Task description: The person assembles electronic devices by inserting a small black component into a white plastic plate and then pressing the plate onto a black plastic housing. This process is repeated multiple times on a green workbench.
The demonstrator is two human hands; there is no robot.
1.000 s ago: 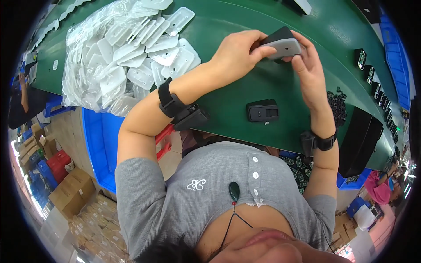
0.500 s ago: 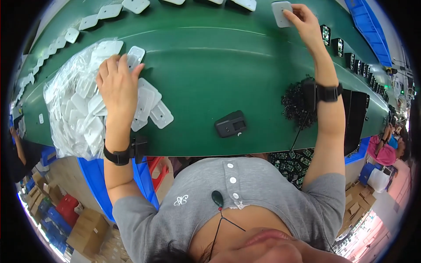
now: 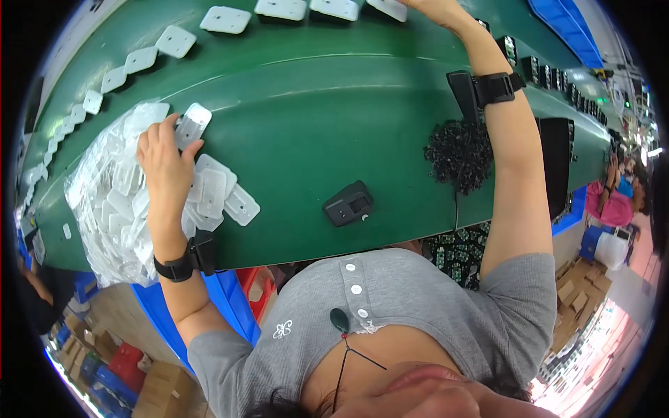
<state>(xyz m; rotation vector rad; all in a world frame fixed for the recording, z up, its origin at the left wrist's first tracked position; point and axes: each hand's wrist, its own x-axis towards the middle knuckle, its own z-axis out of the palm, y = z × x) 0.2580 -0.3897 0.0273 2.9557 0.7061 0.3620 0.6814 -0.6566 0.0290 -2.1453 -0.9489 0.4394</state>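
At the far edge of the view my right hand (image 3: 435, 8) grips a white plastic cover (image 3: 389, 8) by its right side. That cover sits at the end of a curved row of similar white covers (image 3: 281, 8); the fingertips are partly cut off. My left hand (image 3: 166, 157) lies over a clear bag (image 3: 90, 202) of translucent covers, thumb and fingers apart. One translucent cover (image 3: 194, 124) is between thumb and index finger; I cannot tell how firmly they touch it. More loose covers (image 3: 242, 204) lie beside the bag.
A black plastic housing (image 3: 348, 203) lies near the front table edge. A clump of small black parts (image 3: 460, 157) sits under my right forearm. Black units with circuit boards (image 3: 533, 70) line the right side, near a blue tray (image 3: 568, 31). Circuit boards (image 3: 460, 254) fill a space below the edge.
My right hand has moved left and away from me, bringing its white cover down to the row's end. My left hand stays at the bag. The whole view has shifted.
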